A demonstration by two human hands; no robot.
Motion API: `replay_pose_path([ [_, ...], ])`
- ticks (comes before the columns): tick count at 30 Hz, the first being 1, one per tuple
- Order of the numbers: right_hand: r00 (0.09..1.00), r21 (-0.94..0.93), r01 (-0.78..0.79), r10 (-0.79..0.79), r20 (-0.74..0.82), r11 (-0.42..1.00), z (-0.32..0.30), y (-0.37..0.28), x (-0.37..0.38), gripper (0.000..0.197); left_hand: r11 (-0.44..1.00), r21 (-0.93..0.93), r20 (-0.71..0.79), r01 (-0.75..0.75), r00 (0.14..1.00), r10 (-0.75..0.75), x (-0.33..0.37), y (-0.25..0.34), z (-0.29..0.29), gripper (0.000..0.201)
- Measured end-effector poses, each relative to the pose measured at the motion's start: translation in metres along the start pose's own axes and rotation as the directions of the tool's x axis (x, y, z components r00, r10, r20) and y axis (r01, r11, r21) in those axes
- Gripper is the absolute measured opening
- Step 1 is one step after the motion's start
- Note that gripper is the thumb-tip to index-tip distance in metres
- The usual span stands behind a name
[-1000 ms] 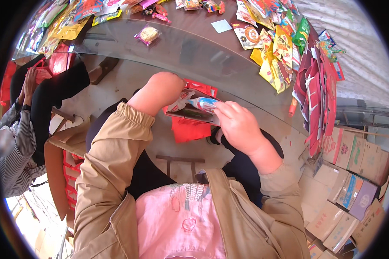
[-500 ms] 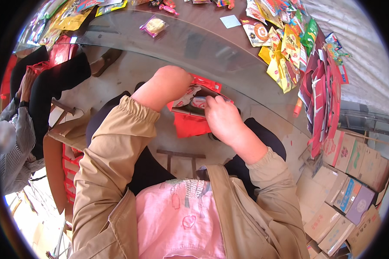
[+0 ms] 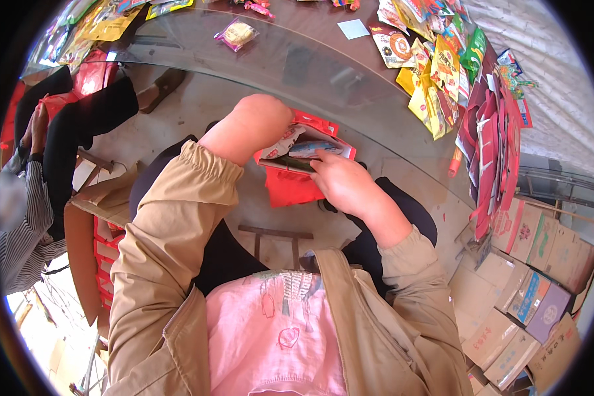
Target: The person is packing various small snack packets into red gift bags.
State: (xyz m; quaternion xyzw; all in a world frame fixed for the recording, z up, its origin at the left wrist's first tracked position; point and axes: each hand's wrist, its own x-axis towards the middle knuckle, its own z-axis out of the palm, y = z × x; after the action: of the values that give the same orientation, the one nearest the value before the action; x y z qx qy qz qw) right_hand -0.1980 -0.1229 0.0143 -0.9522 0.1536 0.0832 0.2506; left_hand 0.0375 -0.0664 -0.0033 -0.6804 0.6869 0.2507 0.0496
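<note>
In front of my knees, below the glass table edge, sits an opened red gift box (image 3: 345,149) with packets inside. A red flap or bag part (image 3: 290,189) hangs from its near side. My right hand (image 3: 345,181) reaches over the near right rim, fingers bent onto a blue and white snack packet (image 3: 312,148) lying inside. Another whitish packet (image 3: 286,141) leans at the box's left end. My left hand (image 3: 265,119) is bent over the left end of the box; its fingers are hidden behind the wrist.
Snack bags (image 3: 434,86) pile along the table's right side, beside a stack of dark red folded bags (image 3: 488,145). A round wrapped snack (image 3: 236,33) lies on the glass tabletop (image 3: 270,56). Cartons (image 3: 501,297) stand lower right, an open carton (image 3: 82,257) left. Another person (image 3: 26,218) sits at left.
My right hand has lowered slightly, its fingers less raised. The blue and white packet now lies flatter and shows more inside the box. My left hand stays at the box's left end.
</note>
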Motion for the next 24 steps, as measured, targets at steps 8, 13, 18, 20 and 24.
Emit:
replay_pose_path([
  [8,0.989,0.016,-0.132,0.131,0.075,0.991,0.008,0.003,-0.004,0.044,1.0,-0.013,-0.028,-0.017,0.999,0.016,-0.001,0.006,0.0,0.019],
  [13,0.972,-0.054,-0.156,0.163,0.168,0.986,-0.002,-0.009,0.0,0.044,1.0,-0.001,-0.067,-0.029,0.997,0.029,-0.003,0.0,0.004,0.017],
  [18,1.0,-0.069,-0.003,0.003,0.009,0.998,-0.019,-0.007,-0.025,0.045,0.999,-0.032,-0.092,-0.026,0.995,0.023,-0.004,0.0,0.003,0.016],
  [20,0.992,-0.103,-0.029,0.016,-0.122,0.994,-0.024,-0.006,-0.027,0.051,0.999,-0.027,-0.106,-0.031,0.994,0.028,-0.006,0.0,0.002,0.017],
  [24,0.991,-0.113,-0.042,0.027,-0.134,0.993,-0.006,0.005,-0.021,0.058,0.993,-0.089,-0.129,-0.076,0.99,0.065,-0.009,0.009,0.005,0.016],
])
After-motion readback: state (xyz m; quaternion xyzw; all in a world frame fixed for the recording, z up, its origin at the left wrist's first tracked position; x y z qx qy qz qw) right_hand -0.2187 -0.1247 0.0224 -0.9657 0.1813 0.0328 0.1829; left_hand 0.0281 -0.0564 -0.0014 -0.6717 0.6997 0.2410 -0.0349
